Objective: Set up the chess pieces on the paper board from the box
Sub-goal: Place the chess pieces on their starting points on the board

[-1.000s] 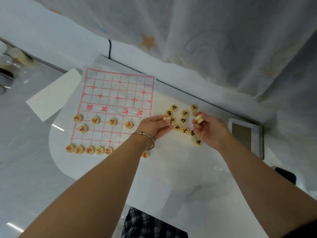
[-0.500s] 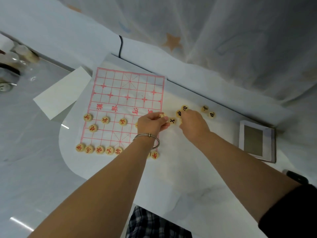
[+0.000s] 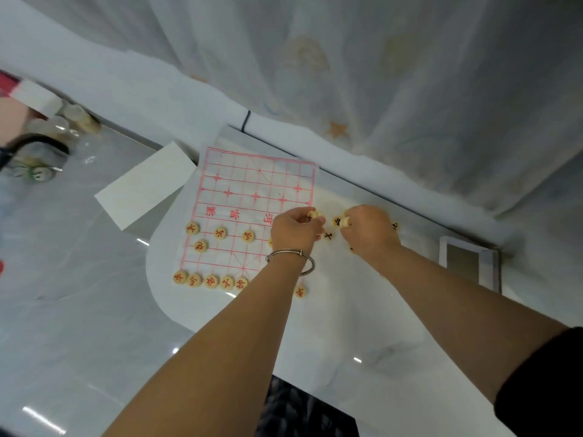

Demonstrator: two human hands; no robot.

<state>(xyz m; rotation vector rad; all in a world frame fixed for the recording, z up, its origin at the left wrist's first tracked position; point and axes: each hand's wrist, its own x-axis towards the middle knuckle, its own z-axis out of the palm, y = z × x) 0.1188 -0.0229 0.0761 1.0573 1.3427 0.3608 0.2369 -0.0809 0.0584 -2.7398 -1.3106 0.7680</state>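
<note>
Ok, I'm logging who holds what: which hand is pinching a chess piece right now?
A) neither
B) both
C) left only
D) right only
B: the left hand pinches a chess piece at its fingertips, and the right hand pinches a second piece just right of the paper board.

Paper board (image 3: 252, 171): red 漢界 printed along middle band, sideways to camera; further red character beside it was partly covered. Three pawn pieces (image 3: 220, 232) on board showed red 兵. Cannon piece (image 3: 200, 246) showed red 炮. Near-edge row (image 3: 211, 281) read 車, 馬, 相, 仕, 帥 in red. Loose piece (image 3: 328, 235) off board bore black character, probably 士. Other lettering was too blurred.
</note>
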